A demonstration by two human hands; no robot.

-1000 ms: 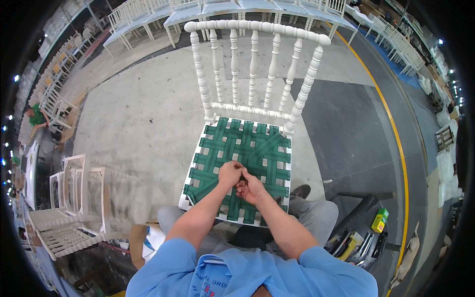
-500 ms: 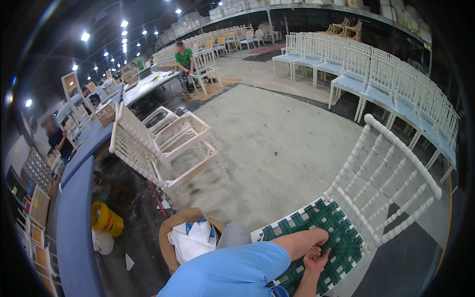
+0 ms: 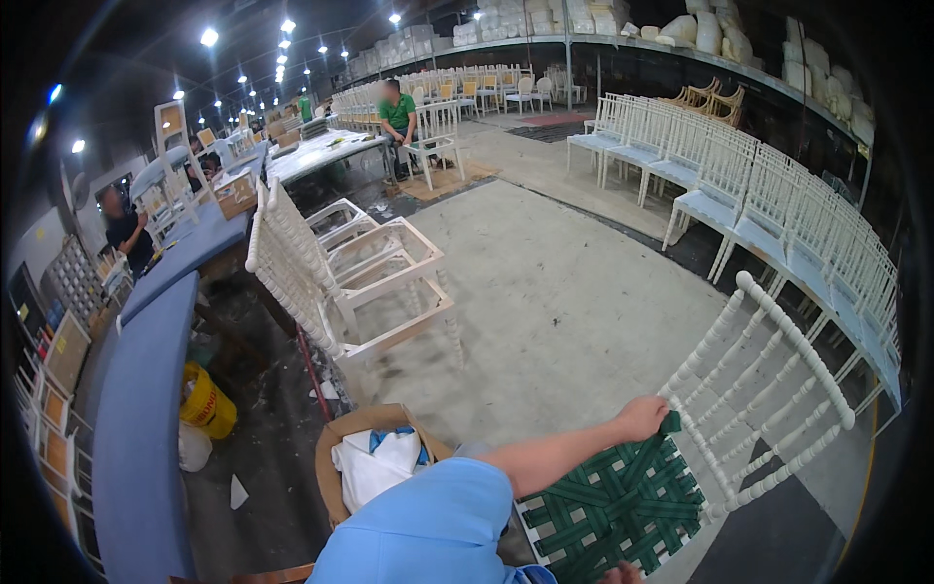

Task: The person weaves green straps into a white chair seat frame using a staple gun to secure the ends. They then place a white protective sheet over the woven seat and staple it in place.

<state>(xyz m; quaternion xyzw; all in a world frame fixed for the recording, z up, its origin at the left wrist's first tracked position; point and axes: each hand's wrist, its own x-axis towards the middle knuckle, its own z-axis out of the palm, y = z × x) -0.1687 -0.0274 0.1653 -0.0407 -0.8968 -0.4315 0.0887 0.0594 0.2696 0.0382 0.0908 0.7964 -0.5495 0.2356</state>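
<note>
A white chair frame with a turned-spindle back (image 3: 769, 389) stands close at my right, its seat (image 3: 618, 506) woven from flat green webbing straps. My left hand (image 3: 642, 419) is at the seat corner beside the backrest, fingers closed on the end of a green webbing strap (image 3: 670, 423) that stands up over the rail. Only part of my right hand (image 3: 623, 574) shows at the lower edge, by the near side of the seat; its fingers are mostly out of the picture.
A cardboard box (image 3: 336, 438) holding white and blue cloth sits left of the chair. Unseated chair frames (image 3: 389, 273) stand ahead-left, beside a long blue-topped bench (image 3: 146, 419) and a yellow bucket (image 3: 209, 404). Rows of white chairs (image 3: 720, 204) line the right. A person in green (image 3: 397, 115) sits farther back.
My left hand has moved from the middle of the woven seat to the corner by the backrest. My right hand has drawn toward the lower edge. The view has shifted.
</note>
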